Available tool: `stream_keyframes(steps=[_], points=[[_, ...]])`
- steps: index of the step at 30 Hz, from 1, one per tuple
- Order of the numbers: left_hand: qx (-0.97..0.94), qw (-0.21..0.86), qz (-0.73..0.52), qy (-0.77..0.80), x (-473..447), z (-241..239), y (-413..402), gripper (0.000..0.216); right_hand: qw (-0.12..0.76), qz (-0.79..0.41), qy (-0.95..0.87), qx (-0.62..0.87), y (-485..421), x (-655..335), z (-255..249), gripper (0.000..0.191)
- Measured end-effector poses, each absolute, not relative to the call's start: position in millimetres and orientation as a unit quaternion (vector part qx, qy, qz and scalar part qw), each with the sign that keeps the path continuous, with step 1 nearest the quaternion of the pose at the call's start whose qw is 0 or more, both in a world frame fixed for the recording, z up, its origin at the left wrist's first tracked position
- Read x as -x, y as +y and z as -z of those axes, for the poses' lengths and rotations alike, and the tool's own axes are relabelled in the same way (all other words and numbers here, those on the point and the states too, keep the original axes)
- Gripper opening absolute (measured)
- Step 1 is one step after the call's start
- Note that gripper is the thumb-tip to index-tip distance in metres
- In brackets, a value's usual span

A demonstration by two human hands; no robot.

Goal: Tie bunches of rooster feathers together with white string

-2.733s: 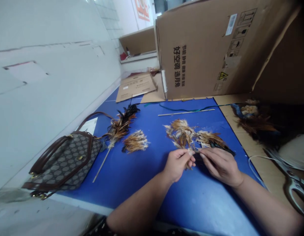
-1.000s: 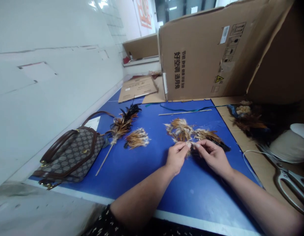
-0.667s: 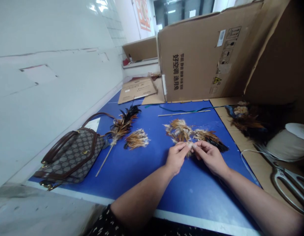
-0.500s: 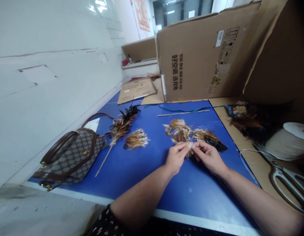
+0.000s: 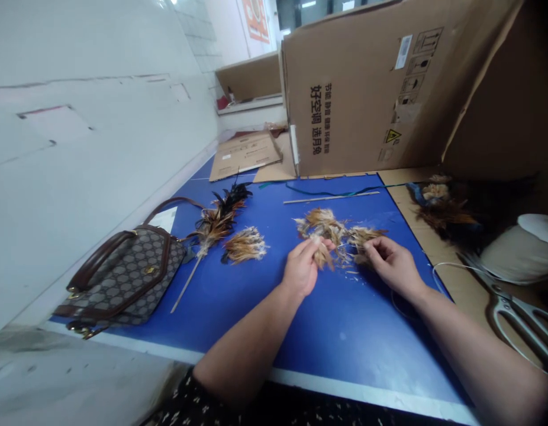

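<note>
My left hand (image 5: 300,266) is closed, pinching a small tuft of tan feathers (image 5: 322,258) that points down and to the right. My right hand (image 5: 393,266) is apart from it, thumb and fingers pressed together at the near edge of a feather bunch (image 5: 363,236); whatever it pinches is too small to make out. Behind my left hand lies a loose heap of brown and cream feathers (image 5: 321,219). Another bunch of feathers (image 5: 246,244) rests to the left. Beyond that lies a stick with dark and brown feathers (image 5: 218,220) around its upper part.
A patterned handbag (image 5: 132,275) stands at the left by the wall. At the right are scissors (image 5: 513,313), a spool of pale cord (image 5: 526,248) and dark feathers (image 5: 447,213). A thin stick (image 5: 331,197) and green ribbon lie before a large cardboard box (image 5: 358,112).
My hands have parted from their meeting point. The left moved slightly left with the feather tuft; the right moved right to the bunch beside the heap. The view tilted down a little.
</note>
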State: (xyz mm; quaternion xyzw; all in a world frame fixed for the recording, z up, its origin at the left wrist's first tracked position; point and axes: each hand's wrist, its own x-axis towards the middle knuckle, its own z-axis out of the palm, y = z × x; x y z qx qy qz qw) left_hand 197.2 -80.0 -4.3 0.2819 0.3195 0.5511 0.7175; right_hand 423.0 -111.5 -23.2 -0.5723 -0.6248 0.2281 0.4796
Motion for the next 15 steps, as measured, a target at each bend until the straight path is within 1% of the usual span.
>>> stream_keyframes(steps=[3, 5, 8, 10, 13, 15], points=[[-0.276, 0.725, -0.542, 0.324, -198, 4, -81, 0.043, 0.439, -0.203, -0.671, 0.561, -110, -436, 19, 0.02], [-0.281, 0.725, -0.535, 0.332, -201, 6, -84, 0.044, 0.379, -0.154, -0.731, 0.546, -112, -439, 15, 0.01], [-0.296, 0.717, -0.529, 0.345, -206, 10, -89, 0.043, 0.266, -0.041, -0.791, 0.55, -117, -439, 13, 0.015], [-0.308, 0.711, -0.527, 0.349, -207, 12, -90, 0.042, 0.219, -0.004, -0.798, 0.562, -117, -439, 15, 0.013], [-0.319, 0.705, -0.53, 0.347, -207, 13, -90, 0.039, 0.203, 0.007, -0.796, 0.571, -115, -440, 20, 0.015], [-0.321, 0.702, -0.535, 0.344, -206, 12, -89, 0.037, 0.236, -0.005, -0.786, 0.571, -113, -440, 22, 0.016]])
